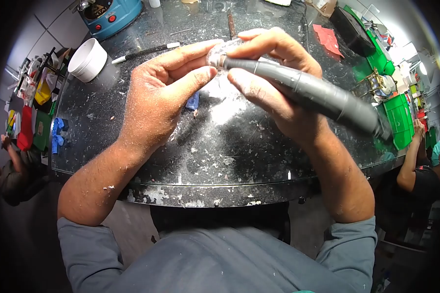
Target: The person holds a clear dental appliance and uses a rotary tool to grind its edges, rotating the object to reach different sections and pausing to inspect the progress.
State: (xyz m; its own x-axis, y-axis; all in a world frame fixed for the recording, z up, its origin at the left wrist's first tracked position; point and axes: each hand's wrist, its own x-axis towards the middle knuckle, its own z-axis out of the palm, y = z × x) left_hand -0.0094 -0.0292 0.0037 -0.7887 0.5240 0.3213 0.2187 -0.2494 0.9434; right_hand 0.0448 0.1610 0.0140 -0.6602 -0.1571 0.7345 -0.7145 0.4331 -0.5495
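Observation:
My left hand (173,83) pinches a small whitish, dust-covered piece (215,54) between thumb and fingertips. In my right hand (278,73) lies a thick black handheld tool (303,84), its tip pointing left at the piece and its rear end slanting down to the right. The tool's tip meets or nearly meets the piece; the exact contact is too small to tell. Both hands are close together above the dark, speckled table (205,166), and white dust covers their skin. Below the piece lies a blue scrap (192,101).
At the left are a white tub (88,60), a marker (145,52) and blue scraps (57,136). A blue machine (113,19) stands behind. Rightward are red paper (328,41), a black box (352,30) and green bins (398,119). Other people sit at both sides.

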